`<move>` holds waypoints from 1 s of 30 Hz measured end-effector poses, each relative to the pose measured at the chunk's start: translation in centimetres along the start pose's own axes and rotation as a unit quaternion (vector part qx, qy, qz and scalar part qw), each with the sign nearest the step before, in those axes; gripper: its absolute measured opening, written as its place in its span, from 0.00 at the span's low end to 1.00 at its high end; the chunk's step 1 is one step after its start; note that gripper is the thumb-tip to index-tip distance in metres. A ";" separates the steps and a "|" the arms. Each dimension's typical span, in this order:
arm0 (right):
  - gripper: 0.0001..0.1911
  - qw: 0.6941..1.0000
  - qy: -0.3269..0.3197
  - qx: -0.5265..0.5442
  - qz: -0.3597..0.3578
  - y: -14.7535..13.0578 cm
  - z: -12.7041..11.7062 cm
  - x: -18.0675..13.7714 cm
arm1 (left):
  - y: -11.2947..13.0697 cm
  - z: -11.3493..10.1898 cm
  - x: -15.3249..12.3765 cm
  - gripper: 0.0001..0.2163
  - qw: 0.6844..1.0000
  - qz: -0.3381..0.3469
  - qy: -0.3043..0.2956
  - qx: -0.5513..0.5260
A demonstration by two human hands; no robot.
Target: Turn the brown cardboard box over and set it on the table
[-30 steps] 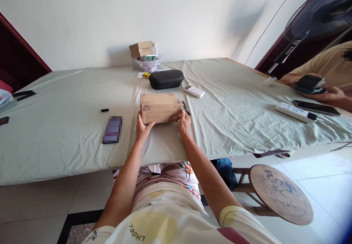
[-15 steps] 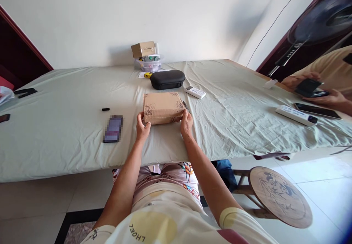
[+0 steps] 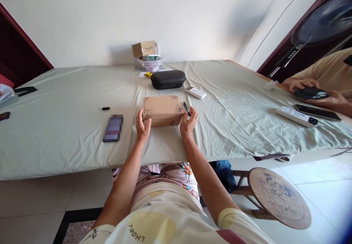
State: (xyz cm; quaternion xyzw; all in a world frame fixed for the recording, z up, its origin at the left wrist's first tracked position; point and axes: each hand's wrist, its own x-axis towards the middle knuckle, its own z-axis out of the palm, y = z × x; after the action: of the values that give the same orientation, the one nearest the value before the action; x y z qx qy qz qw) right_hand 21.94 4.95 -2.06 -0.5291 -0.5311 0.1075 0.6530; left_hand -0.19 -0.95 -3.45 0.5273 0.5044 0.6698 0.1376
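Note:
A small brown cardboard box (image 3: 162,109) with drawn flower marks lies on the green sheet covering the table (image 3: 68,126) in front of me. My left hand (image 3: 143,125) grips the box's near left corner, thumb on the front face. At the box's right end is my right hand (image 3: 188,122), with its fingers spread and just off the cardboard. A black pen (image 3: 187,108) lies right beside those fingertips.
Behind the box lie a black zip case (image 3: 168,79) and a white remote (image 3: 195,92). A phone (image 3: 113,128) and a pen cap (image 3: 105,108) lie to the left. A second person's hands (image 3: 316,93) hold a dark device at the right. A round stool (image 3: 279,197) stands lower right.
The box has been shifted slightly and settled on the sheet. My right hand has come off its right end and spread its fingers; the left hand has kept its grip.

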 end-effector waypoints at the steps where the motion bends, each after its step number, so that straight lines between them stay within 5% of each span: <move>1: 0.23 0.999 -0.006 -0.020 -0.034 -0.2 -0.2 -0.1 | 0.1 0.0 0.0 0.31 1.000 0.014 -0.002 0.016; 9: 0.24 0.940 -0.057 -0.210 -0.264 -2.0 -0.3 -1.8 | -0.2 0.0 -0.1 0.23 0.988 0.060 -0.001 0.143; 14: 0.25 0.882 -0.202 -0.261 -0.337 -4.0 1.2 -4.3 | -0.2 1.1 -0.9 0.22 0.979 0.087 0.003 0.185; 17: 0.25 0.863 -0.254 -0.270 -0.344 -4.9 1.9 -5.4 | -0.3 1.5 -1.2 0.22 0.979 0.093 0.006 0.180; 22: 0.26 0.865 -0.252 -0.277 -0.334 -4.6 1.6 -4.9 | -0.5 1.4 -1.1 0.19 0.976 0.110 0.015 0.185; 30: 0.26 0.931 -0.152 -0.284 -0.174 -2.4 0.0 -1.6 | -0.9 1.1 -0.5 0.18 0.969 0.134 0.034 0.207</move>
State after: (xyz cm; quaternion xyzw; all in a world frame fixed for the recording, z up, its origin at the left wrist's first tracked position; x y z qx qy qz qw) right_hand 20.28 2.82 -1.02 -0.5689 -0.7161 -0.0836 0.3957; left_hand 0.60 -0.36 -4.58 0.5842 0.5611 0.5807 -0.0823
